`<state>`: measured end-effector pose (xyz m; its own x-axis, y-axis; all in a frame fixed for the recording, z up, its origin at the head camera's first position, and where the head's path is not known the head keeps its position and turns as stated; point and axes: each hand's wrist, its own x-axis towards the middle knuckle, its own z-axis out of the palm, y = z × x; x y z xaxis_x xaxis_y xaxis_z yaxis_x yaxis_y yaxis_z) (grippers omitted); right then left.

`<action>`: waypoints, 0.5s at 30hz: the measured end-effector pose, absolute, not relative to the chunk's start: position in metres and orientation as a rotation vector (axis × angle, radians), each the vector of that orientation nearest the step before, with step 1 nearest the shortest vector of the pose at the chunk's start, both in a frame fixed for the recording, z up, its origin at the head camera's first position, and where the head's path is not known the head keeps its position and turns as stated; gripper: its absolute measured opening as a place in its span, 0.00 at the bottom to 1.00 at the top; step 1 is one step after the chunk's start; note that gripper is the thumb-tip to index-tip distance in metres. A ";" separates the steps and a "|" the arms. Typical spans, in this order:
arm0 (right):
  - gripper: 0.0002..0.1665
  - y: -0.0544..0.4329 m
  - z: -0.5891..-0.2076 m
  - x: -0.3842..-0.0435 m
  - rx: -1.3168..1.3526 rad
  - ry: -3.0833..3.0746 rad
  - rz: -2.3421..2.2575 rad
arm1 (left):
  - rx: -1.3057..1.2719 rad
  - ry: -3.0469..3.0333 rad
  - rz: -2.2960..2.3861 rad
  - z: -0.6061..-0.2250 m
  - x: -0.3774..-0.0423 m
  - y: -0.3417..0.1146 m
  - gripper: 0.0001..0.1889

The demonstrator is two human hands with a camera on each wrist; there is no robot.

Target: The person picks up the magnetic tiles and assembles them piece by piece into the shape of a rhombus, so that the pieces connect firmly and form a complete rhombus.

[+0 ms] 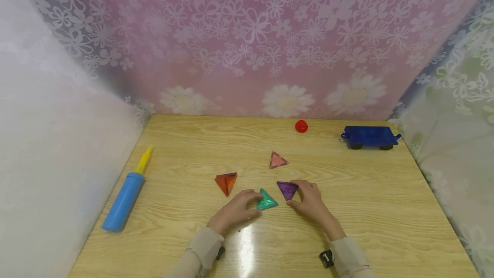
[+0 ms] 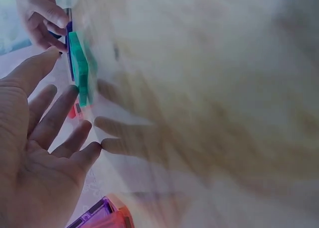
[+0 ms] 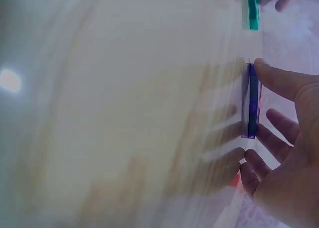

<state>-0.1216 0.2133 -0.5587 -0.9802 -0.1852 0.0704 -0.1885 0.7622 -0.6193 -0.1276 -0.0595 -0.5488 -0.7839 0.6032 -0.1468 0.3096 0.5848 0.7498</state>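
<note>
My left hand [image 1: 237, 210] is at the left side of a green translucent triangular tile [image 1: 267, 200], thumb and forefinger spread either side of its near corner. In the left wrist view its fingers [image 2: 49, 117] are loosely extended, one fingertip right at the tile's edge. My right hand [image 1: 310, 200] holds a purple triangular tile [image 1: 287, 189] by its edges between thumb and forefinger; the right wrist view shows this tile [image 3: 252, 101] edge-on, lying low at the tabletop. A narrow gap separates the green and purple tiles.
Left of the hands sits an orange piece [image 1: 226, 183] of angled triangular tiles with a purple edge. A pink triangular tile [image 1: 277, 160] lies beyond. Farther back are a red round object [image 1: 301, 126] and a blue wheeled base [image 1: 368, 136]. A blue-and-yellow hand pump [image 1: 124, 203] lies left.
</note>
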 end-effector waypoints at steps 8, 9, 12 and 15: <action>0.38 0.206 -0.558 -0.124 0.329 -2.993 0.991 | 0.791 2.516 1.021 -0.553 -0.139 -0.046 0.33; 0.39 0.205 -0.557 -0.124 0.325 -2.998 0.987 | 0.774 2.531 1.006 -0.553 -0.140 -0.044 0.35; 0.40 0.204 -0.556 -0.124 0.303 -3.008 0.990 | 0.714 2.576 0.940 -0.554 -0.141 -0.041 0.40; 0.41 0.203 -0.555 -0.124 0.279 -3.017 0.999 | 0.676 2.599 0.903 -0.554 -0.142 -0.039 0.42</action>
